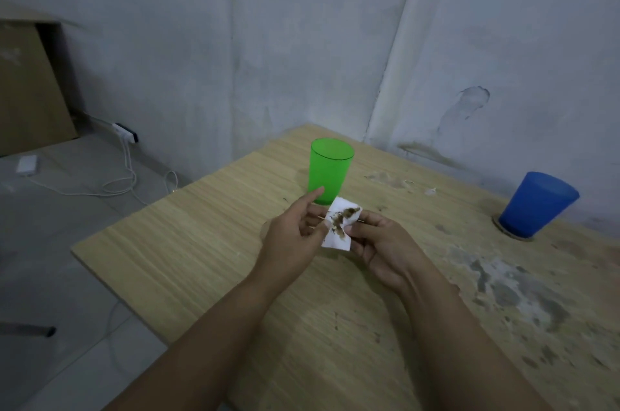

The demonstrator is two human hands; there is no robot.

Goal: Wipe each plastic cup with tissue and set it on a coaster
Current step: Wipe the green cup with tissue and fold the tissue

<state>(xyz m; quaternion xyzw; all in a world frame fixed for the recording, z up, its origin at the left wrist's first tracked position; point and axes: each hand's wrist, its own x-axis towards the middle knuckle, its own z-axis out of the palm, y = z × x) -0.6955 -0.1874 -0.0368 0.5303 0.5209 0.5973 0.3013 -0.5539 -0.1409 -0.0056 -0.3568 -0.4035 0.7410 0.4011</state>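
Both hands are pinching the same tissue (pixel 341 225) over the middle of the bench (pixel 188 253): left hand (pixel 295 236) has it between thumb and fingers with the index finger sticking out straight, right hand (pixel 380 244) curls round the other edge. Tissue's got brown smudges. Green cup (pixel 330 169) stands just behind at 12 o'clock, blue cup (pixel 536 204) sits on a coaster (pixel 513 232) off at 2 o'clock.
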